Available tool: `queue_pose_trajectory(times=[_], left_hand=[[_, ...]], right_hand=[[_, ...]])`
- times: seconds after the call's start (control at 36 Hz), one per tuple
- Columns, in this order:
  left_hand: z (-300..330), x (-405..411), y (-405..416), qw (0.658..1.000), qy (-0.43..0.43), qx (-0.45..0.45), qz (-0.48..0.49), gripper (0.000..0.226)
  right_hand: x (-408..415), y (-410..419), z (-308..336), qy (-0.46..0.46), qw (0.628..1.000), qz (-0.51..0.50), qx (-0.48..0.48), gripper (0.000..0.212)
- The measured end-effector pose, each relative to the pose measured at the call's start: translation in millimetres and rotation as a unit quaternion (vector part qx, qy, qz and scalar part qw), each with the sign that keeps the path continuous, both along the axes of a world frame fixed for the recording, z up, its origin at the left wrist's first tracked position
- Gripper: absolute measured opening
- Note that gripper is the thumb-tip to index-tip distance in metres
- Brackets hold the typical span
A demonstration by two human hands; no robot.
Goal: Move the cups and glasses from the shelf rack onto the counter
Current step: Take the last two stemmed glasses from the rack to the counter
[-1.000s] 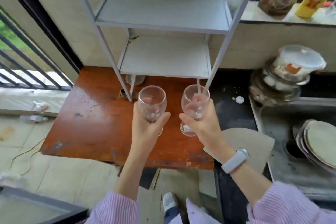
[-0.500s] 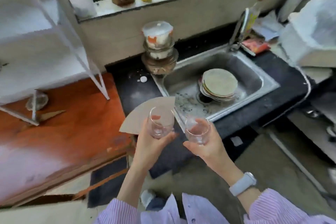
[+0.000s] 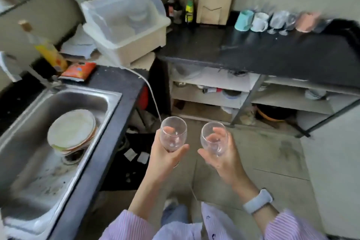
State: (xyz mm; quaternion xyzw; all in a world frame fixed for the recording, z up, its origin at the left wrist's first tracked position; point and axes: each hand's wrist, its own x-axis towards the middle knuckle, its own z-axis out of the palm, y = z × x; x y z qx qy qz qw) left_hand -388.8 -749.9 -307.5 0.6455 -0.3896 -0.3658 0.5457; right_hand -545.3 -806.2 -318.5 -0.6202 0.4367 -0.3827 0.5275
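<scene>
I hold two clear stemmed wine glasses upright over the floor. My left hand (image 3: 165, 157) grips the left wine glass (image 3: 173, 133) around its bowl. My right hand (image 3: 224, 159) grips the right wine glass (image 3: 214, 138) the same way. Ahead and to the right lies the black counter (image 3: 272, 52). Along its back edge stands a blurred row of cups and glasses: a teal cup (image 3: 243, 20), a white mug (image 3: 259, 22), some clear glasses (image 3: 280, 22) and a pink cup (image 3: 306, 21). The shelf rack is out of view.
A steel sink (image 3: 29, 142) with stacked plates (image 3: 72, 130) is at my left. A lidded plastic dish box (image 3: 126, 23) and dark bottles (image 3: 175, 2) stand at the counter's left end. Open shelves (image 3: 214, 91) with clutter run under the counter. Tiled floor lies between me and it.
My view has swung right, from the shelf rack past the sink to the black counter. Both hands have carried their glasses along and kept their grip.
</scene>
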Motion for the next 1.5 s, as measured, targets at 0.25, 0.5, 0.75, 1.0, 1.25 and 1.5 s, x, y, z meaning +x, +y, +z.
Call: queue_pose_trajectory(times=[0.25, 0.5, 0.75, 1.0, 1.25, 1.5], left_hand=[[-16.5, -50.3, -169.2, 0.992, 0.016, 0.015, -0.127, 0.053], [-22.5, -57.9, -365.4, 0.977, 0.012, 0.012, -0.211, 0.042], [-21.3, -90.2, -519.8, 0.964, -0.004, 0.02, -0.264, 0.044], [-40.4, -171.1, -655.2, 0.953, 0.0, 0.064, -0.297, 0.041], [-69.5, -264.1, -802.5, 0.956, -0.022, 0.102, -0.274, 0.049], [-102.0, -334.4, -931.9, 0.947, -0.118, 0.126, -0.271, 0.059]], right_hand=[[-65.5, -115.3, -19.2, 0.012, 0.989, -0.139, 0.043, 0.057], [-80.5, -293.2, -10.2, 0.029, 0.98, -0.195, 0.033, 0.06], [-111.4, -417.6, -6.6, 0.011, 0.965, -0.256, 0.057, 0.062], [-180.2, -537.3, -33.1, 0.027, 0.95, -0.307, 0.056, 0.059], [-262.7, -702.8, -67.3, 0.032, 0.95, -0.3, 0.073, 0.062], [-331.0, -839.4, -94.2, 0.115, 0.937, -0.326, 0.055, 0.068]])
